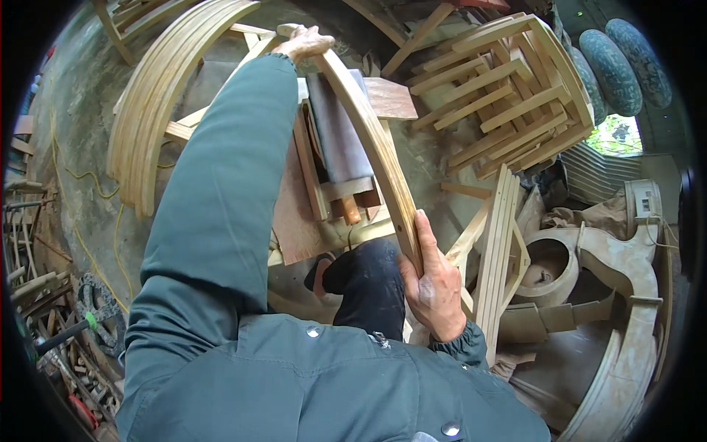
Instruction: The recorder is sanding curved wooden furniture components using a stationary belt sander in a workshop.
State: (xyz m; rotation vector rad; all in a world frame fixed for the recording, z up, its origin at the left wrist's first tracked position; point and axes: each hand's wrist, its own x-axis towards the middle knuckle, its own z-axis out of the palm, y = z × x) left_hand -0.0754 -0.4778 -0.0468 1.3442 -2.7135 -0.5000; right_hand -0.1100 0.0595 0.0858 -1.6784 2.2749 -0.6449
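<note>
A long curved wooden slat (374, 140) with a small dark hole near its lower end runs slantwise in front of me. My left hand (303, 43), arm stretched out, is closed round its far end. My right hand (434, 287) grips the near end, thumb on one side and index finger laid along the edge. Below the slat is a wooden stand with a grey sheet or belt (337, 121) over its top. An orange-brown wooden peg (350, 210) sticks out at the stand's near end. The slat hides part of the grey surface; contact between them I cannot tell.
Several similar curved slats (158, 110) are stacked on a frame at left. Wooden frames (501, 96) are piled at far right, near straight slats (497, 250). A large curved machine housing (626, 280) stands at right. A yellow cord (88, 236) crosses the floor.
</note>
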